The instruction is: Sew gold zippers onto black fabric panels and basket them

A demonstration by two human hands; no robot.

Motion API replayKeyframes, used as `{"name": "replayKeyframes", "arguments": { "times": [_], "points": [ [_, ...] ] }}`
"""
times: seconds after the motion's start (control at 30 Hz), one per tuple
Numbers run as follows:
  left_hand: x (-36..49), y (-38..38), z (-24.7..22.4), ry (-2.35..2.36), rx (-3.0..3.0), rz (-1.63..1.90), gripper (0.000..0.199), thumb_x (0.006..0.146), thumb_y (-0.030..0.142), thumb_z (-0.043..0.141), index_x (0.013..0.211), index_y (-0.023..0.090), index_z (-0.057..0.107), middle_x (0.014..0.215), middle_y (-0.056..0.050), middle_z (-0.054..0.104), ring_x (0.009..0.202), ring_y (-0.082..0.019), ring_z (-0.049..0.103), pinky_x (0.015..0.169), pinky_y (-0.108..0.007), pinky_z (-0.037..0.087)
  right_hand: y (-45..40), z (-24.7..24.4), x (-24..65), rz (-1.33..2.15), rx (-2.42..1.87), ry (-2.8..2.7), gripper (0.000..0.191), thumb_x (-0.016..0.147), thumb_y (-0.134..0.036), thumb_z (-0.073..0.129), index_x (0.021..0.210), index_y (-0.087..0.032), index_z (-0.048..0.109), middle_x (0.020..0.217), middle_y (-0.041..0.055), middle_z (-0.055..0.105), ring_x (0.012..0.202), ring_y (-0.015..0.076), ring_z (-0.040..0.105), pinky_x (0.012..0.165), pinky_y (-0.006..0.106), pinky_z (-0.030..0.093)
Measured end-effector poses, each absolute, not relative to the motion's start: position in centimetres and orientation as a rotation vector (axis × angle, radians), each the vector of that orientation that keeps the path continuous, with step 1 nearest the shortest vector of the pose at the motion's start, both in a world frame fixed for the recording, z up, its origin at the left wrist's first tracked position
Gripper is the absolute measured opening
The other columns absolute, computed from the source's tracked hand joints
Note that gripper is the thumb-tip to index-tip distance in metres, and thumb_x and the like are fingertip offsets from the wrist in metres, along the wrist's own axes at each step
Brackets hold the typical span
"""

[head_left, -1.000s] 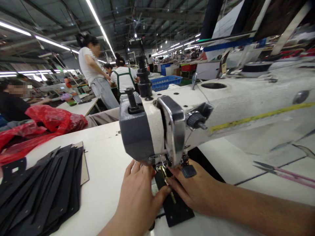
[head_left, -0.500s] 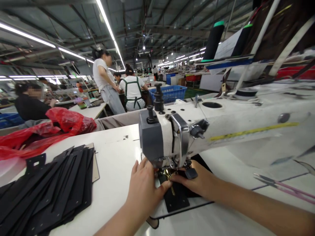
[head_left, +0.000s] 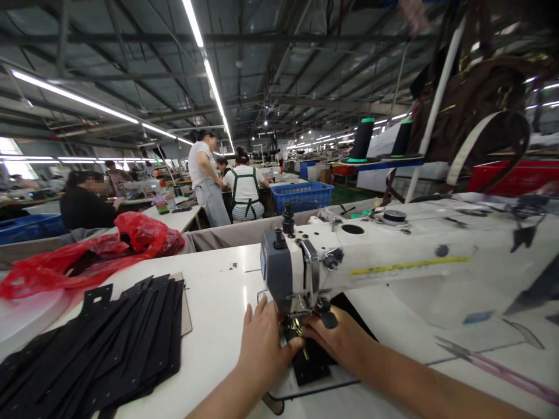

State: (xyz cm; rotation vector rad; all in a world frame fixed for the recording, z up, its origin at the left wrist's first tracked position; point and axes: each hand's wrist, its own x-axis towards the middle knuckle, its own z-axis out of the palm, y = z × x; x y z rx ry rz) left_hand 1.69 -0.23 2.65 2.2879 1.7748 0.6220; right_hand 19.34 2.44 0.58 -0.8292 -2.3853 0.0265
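A flat black piece (head_left: 309,371) lies under the needle area of a white and grey sewing machine (head_left: 279,273). Something narrow and gold-coloured (head_left: 299,327) shows at the needle, too small to name surely. My left hand (head_left: 262,340) lies flat to the left of the needle, fingers stretched out and thumb tip at the black piece. From the right, my right hand (head_left: 340,340) reaches under the machine head with bent fingers, pressed together on the black piece beside the needle. The machine partly hides its fingertips.
A fanned stack of black pieces (head_left: 131,343) lies at left, before a red plastic bag (head_left: 148,235). Pink-handled scissors (head_left: 493,366) rest at right. Black thread cones (head_left: 362,139) stand behind the machine. A blue basket (head_left: 301,198) and several people are farther back.
The camera has tilted up and moved back slightly, so the machine looks smaller and lower. Both hands stay beside the needle at the black piece, almost unchanged in pose.
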Motion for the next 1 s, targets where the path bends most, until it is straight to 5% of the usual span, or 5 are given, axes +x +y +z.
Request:
{"name": "replayKeyframes", "arguments": {
  "times": [0.17,0.3,0.53,1.0],
  "points": [
    [2.1,-0.9,2.7,1.862,2.315,0.685,0.023,0.070,0.026,0.066,0.088,0.017,0.054,0.093,-0.006,0.057,0.092,-0.026,0.052,0.085,-0.044,0.038,3.1,0.9,19.6,-0.017,-0.722,-2.532,0.019,0.088,-0.011,0.043,0.097,-0.017,0.059,0.093,0.0069,0.066,0.087,0.0180,0.062,0.078,0.027,0.048],
    [2.7,-1.7,2.7,1.823,2.410,0.709,0.009,0.075,0.019,0.062,0.077,0.017,0.053,0.079,-0.003,0.056,0.081,-0.022,0.052,0.079,-0.039,0.039,3.2,0.9,20.0,-0.072,-0.769,-2.560,0.019,0.091,-0.012,0.040,0.099,-0.013,0.057,0.092,0.0095,0.064,0.086,0.0192,0.062,0.073,0.028,0.048],
    [3.0,-3.5,2.4,1.582,2.638,0.690,0.023,0.080,0.003,0.045,0.083,0.019,0.062,0.092,-0.006,0.059,0.087,-0.022,0.052,0.076,-0.036,0.041,2.6,1.0,19.7,-0.171,-0.673,-2.692,0.022,0.088,-0.006,0.038,0.096,-0.010,0.058,0.090,0.0136,0.062,0.082,0.0209,0.060,0.069,0.031,0.047],
    [2.6,-4.9,3.1,1.392,2.749,0.600,0.030,0.082,0.011,0.043,0.109,0.015,0.058,0.104,-0.012,0.056,0.099,-0.026,0.050,0.089,-0.046,0.040,1.9,1.1,19.1,0.064,-1.150,-2.273,0.009,0.082,-0.021,0.058,0.080,-0.015,0.065,0.082,0.0068,0.065,0.078,0.0186,0.060,0.070,0.029,0.044]
  ]
}}
